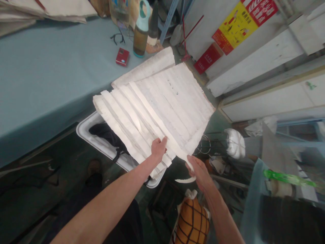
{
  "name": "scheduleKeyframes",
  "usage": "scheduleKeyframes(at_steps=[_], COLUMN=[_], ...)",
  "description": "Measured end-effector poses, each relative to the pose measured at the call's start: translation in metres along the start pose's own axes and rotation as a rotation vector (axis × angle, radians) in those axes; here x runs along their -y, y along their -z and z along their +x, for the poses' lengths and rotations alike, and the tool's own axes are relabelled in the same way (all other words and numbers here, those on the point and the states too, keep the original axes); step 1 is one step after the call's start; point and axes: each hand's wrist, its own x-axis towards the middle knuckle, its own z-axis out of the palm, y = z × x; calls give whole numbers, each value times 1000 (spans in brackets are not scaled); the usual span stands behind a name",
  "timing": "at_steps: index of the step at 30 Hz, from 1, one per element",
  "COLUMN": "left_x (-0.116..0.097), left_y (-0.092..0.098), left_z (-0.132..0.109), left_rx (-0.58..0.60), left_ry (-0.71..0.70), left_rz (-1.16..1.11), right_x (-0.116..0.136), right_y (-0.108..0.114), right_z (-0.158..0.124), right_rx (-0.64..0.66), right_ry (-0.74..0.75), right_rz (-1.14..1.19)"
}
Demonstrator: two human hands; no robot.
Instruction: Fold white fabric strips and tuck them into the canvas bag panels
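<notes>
The left hand (158,149) grips the near edge of a fanned stack of large white paper sheets (157,101), with the thumb lying on top and the fingers (164,141) curled around the edge, so they are clamped on the paper. The right hand (200,173) holds the stack's near corner just beside it. Its thumb presses the corner from above and the other fingers are tucked under the sheets, so only the pinch at the corner shows. A loose curled white paper strip (185,180) hangs below that hand. The stack is held up in the air, tilted away from the person, its sheets spread in overlapping steps. Its far end reaches over the edge of the wide blue-grey counter (45,74). Under the stack's left side stands a white plastic tub with rounded corners (83,130), with a piece of black cloth (106,134) lying in it. On the counter, well apart from the hands, lie a small flat red box (122,56) and a pair of black-framed glasses (117,37). A brown bottle with a pale teal looped cap (141,30) stands near the box. More pale sheets (50,10) are piled at the counter's far left corner. Low between the two forearms sits an orange ball with black lines in a white net (193,220). To the right, a yellow and red printed poster (238,23) hangs on a grey wall, with a red rectangular case (208,57) below it.
</notes>
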Motion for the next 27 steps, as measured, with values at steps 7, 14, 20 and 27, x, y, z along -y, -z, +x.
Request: scheduleKeyframes(at_steps=[7,14,20,27], left_x=[2,1,2,0], left_y=[-5,-5,0,2], left_z=[-2,-1,-1,-1], left_rx=[63,97,61,57], left_ry=[66,31,-42,-71], left_rz=[-5,40,190,290], right_x=[-5,-3,-11,-22], right_y=[-1,-5,-4,4], right_z=[1,0,4,13], right_rx=[2,20,27,34], right_ry=[1,14,18,18], right_rz=[-9,-2,1,17])
